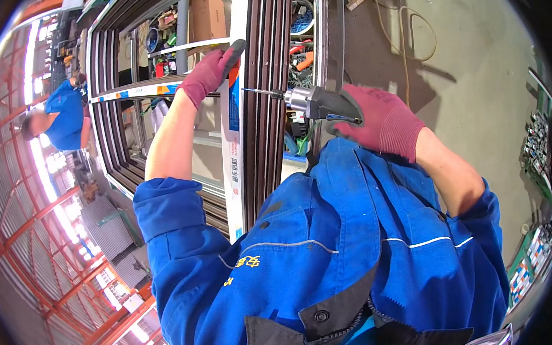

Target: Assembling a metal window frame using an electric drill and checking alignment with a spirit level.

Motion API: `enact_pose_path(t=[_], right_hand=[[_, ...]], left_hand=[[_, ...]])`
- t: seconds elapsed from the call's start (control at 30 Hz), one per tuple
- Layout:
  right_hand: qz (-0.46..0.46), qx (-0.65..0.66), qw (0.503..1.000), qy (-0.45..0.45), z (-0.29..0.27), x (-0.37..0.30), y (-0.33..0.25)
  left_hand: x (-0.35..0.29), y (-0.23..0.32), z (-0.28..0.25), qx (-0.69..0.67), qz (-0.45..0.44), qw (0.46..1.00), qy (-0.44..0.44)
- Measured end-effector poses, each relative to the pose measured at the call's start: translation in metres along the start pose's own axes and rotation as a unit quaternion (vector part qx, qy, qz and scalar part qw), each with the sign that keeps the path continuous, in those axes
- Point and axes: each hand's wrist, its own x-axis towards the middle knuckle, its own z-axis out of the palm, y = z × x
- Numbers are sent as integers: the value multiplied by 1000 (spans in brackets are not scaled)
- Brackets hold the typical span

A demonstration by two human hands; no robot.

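Observation:
My right hand [380, 117], in a maroon glove with dark grey fingers, is closed round the grip of a power drill [322, 103]. The drill lies level, and its long thin bit [260, 92] points left. The bit's tip appears at the side of a metal frame bar [236, 168] covered in white film with blue and orange patches; whether it has entered the metal I cannot tell. My left hand [210, 74], gloved alike, grips the same bar just above the bit, its fingers partly hidden. Dark brown frames [270, 52] stand stacked alongside the bar.
Through the frames show a cardboard box [207, 18] and bins of small parts [301, 16]. A yellowish hose [402, 35] curls on the floor at the upper right. Another person in blue [65, 119] stands at the far left. Racks of profiles [537, 258] line the right edge.

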Motion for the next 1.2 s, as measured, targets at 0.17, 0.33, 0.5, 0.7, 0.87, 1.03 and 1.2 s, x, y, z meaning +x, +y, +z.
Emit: enact_pose_path(t=[0.17,0.33,0.5,0.7,0.87,1.03,1.2], right_hand=[[-2,-50,999,-11,-9,0,-16],[5,-93,996,-17,-9,4,-15],[-17,-63,998,-9,-4,4,-14],[-62,-50,996,27,-2,8,-7],[-79,-116,989,42,-3,13,-9],[-82,-175,980,41,-6,21,-23],[-112,-188,974,56,-5,23,-31]], left_hand=[[1,-12,-1,99,87,991,-11],[-7,23,-7,96,79,992,-27],[-13,24,-10,68,18,997,-39],[-9,22,-7,5,-26,997,-67],[-11,20,-5,3,20,1000,-16],[-17,41,-7,-26,-57,998,-28],[-19,34,-11,-6,-18,1000,2]])
